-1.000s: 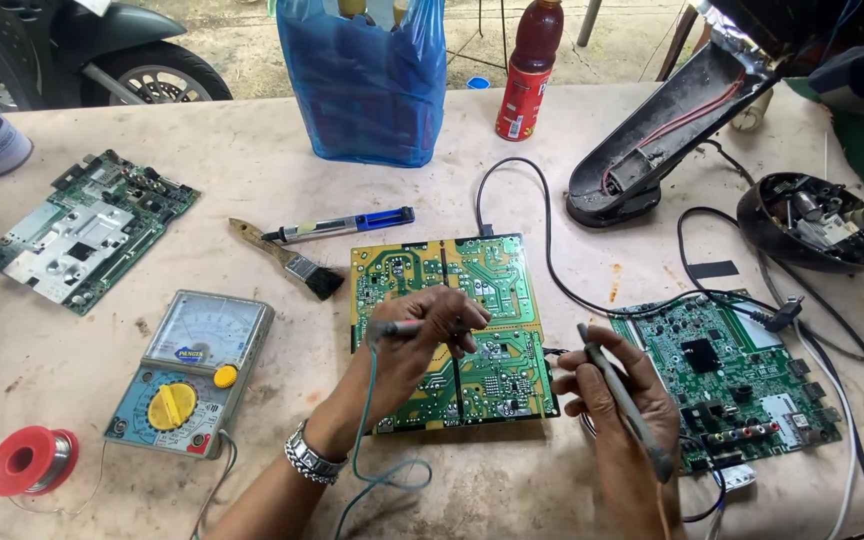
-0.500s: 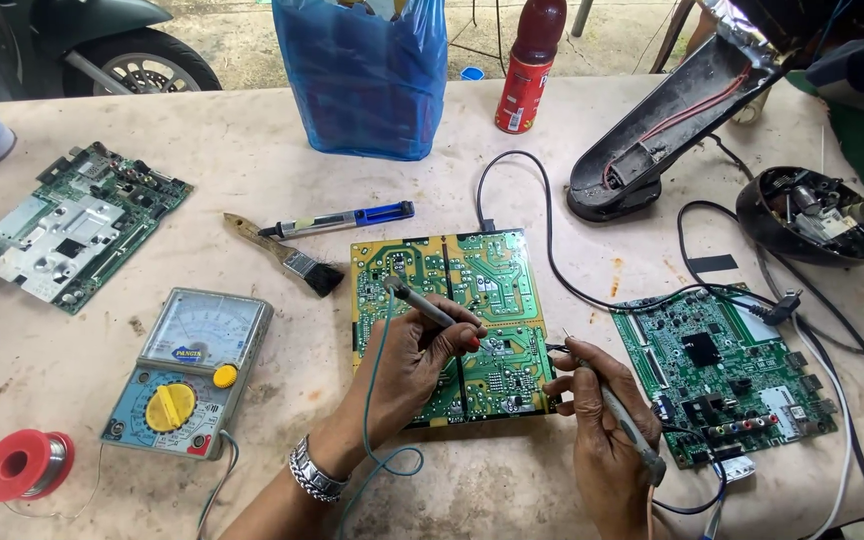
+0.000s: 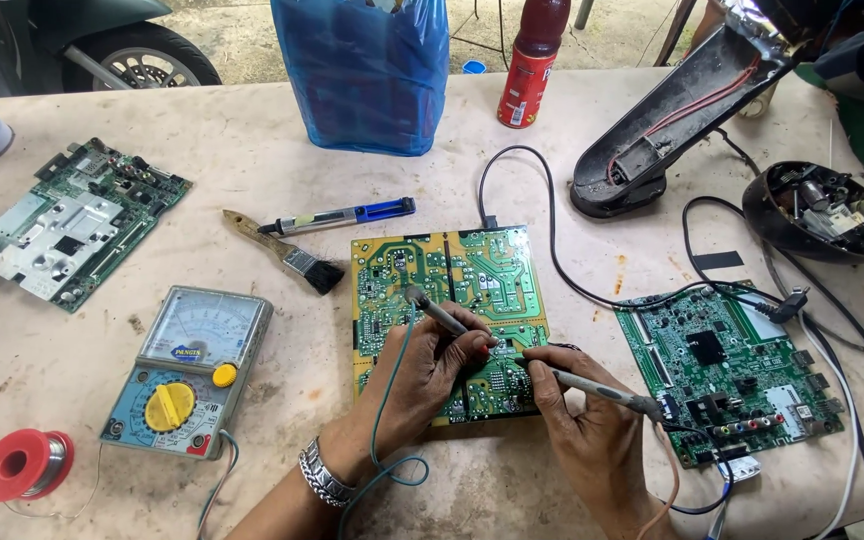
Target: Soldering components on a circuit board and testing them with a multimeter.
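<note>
Head view showed a person working on a green and yellow circuit board (image 3: 447,300) that lay flat in the middle of the pale surface (image 3: 252,160). The left hand (image 3: 422,375) was closed around a grey probe (image 3: 437,312), its handle pointing toward 11 o'clock and its tip down on the lower part of the board. The right hand (image 3: 582,420) was clamped on a second probe (image 3: 602,388), whose handle pointed toward 3 o'clock, and its tip met the board very near to the first one. At 9 o'clock from the board stood an analog multimeter (image 3: 192,370) with a yellow dial, and thin leads ran from the hands.

In my judgement the main risk was the two tips being so close: a small slip could bridge neighbouring solder points and give a false reading or a short. The green lead (image 3: 392,440) looped under the left wrist could also catch and pull the probe away. A brush (image 3: 282,250) and a blue-handled tool (image 3: 342,215) lay at 11 o'clock, well apart from the hands.
</note>
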